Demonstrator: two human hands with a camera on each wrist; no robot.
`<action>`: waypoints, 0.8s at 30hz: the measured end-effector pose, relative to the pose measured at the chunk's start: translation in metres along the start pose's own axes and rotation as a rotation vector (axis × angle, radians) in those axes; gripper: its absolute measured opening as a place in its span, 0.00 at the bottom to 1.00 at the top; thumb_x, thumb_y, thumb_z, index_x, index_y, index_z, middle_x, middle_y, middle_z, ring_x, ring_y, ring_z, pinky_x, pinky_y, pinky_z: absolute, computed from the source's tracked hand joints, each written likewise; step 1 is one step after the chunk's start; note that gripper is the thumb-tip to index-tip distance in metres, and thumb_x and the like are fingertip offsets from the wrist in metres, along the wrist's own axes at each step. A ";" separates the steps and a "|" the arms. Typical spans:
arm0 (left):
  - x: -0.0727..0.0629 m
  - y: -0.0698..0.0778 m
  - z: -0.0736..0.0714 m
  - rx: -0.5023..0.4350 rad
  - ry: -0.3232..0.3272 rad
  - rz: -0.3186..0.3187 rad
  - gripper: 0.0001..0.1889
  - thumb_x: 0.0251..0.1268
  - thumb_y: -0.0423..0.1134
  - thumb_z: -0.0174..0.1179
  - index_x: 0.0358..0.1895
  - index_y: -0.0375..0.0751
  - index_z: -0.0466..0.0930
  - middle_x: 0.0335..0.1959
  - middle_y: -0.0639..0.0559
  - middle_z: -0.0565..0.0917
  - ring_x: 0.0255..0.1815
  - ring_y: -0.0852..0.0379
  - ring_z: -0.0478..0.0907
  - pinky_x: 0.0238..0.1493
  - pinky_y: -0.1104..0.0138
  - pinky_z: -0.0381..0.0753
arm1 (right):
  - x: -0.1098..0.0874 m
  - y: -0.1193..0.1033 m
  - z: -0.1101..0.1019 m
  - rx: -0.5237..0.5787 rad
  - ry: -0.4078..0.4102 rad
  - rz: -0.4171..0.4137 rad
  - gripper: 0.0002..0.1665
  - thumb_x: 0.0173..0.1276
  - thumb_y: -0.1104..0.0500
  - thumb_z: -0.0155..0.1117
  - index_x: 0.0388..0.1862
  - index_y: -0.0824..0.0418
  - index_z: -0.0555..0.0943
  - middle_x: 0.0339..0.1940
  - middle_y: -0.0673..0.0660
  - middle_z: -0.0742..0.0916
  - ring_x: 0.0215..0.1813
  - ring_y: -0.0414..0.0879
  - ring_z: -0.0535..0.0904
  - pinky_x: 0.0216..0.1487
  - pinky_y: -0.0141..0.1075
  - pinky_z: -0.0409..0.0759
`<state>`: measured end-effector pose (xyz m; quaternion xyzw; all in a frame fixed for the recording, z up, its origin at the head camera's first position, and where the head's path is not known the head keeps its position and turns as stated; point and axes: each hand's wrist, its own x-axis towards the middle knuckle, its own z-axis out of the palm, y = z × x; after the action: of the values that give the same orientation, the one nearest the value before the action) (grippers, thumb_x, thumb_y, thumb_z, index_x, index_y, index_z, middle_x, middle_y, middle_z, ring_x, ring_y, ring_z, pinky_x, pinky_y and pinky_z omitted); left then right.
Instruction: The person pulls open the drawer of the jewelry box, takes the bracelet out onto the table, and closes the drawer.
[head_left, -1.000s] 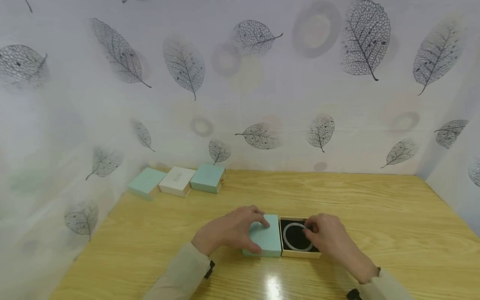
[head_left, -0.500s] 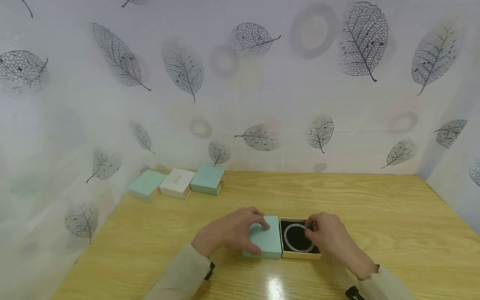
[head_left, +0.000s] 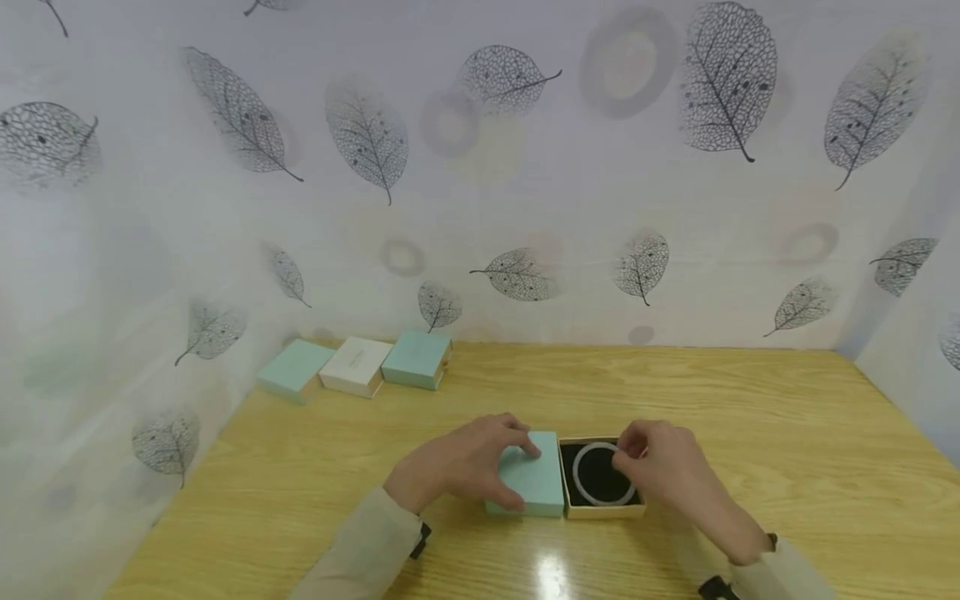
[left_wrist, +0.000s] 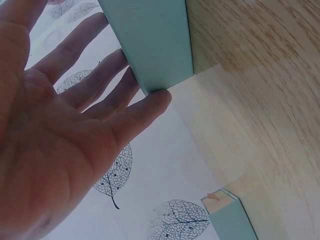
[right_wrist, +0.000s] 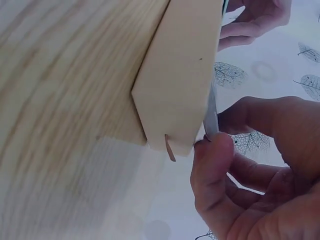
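A teal drawer-style box (head_left: 536,479) lies on the table, its cream drawer (head_left: 603,512) pulled out to the right. My left hand (head_left: 468,462) grips the teal sleeve, thumb at the near edge and fingers over the top and far side; the left wrist view shows fingertips against its teal wall (left_wrist: 155,45). Inside the drawer, a pale ring-shaped bangle (head_left: 577,483) lies over a black lining. Thumb and forefinger of my right hand (head_left: 671,467) pinch the bangle's right side. In the right wrist view the bangle (right_wrist: 212,112) rises above the drawer wall (right_wrist: 175,75).
Three closed boxes stand in a row at the back left: a teal one (head_left: 294,367), a white one (head_left: 356,364) and another teal one (head_left: 417,357). A leaf-patterned backdrop (head_left: 525,192) borders the wooden table (head_left: 712,400). A small ribbon tab (right_wrist: 170,148) sticks out from the drawer.
The bangle has shifted slightly to the right in the drawer, and its right side appears raised with my right hand. My left hand stays on the teal sleeve.
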<state>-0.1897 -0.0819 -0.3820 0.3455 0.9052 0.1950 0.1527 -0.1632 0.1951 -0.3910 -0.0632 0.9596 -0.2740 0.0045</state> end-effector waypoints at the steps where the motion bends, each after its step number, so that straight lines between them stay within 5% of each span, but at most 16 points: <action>1: 0.000 0.000 0.000 -0.001 0.000 0.001 0.29 0.52 0.50 0.78 0.60 0.51 0.84 0.71 0.49 0.75 0.70 0.52 0.73 0.72 0.62 0.74 | -0.001 0.000 -0.001 0.007 0.004 0.001 0.06 0.60 0.59 0.70 0.34 0.60 0.86 0.28 0.49 0.87 0.31 0.41 0.81 0.32 0.36 0.80; 14: 0.001 -0.001 0.000 -0.005 -0.004 -0.003 0.30 0.53 0.50 0.78 0.61 0.51 0.84 0.72 0.49 0.74 0.71 0.51 0.73 0.72 0.61 0.74 | -0.012 0.009 -0.010 0.303 -0.077 0.074 0.11 0.68 0.64 0.69 0.48 0.66 0.87 0.39 0.58 0.91 0.35 0.44 0.88 0.31 0.32 0.87; 24: 0.000 0.000 0.000 -0.008 0.002 0.003 0.30 0.52 0.50 0.78 0.61 0.50 0.84 0.71 0.48 0.75 0.70 0.50 0.74 0.72 0.61 0.75 | -0.012 0.019 -0.015 0.346 -0.059 0.107 0.13 0.70 0.62 0.68 0.50 0.67 0.87 0.41 0.62 0.92 0.31 0.45 0.89 0.32 0.35 0.88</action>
<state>-0.1892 -0.0820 -0.3824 0.3459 0.9041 0.1990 0.1528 -0.1538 0.2204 -0.3886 -0.0182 0.8997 -0.4323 0.0583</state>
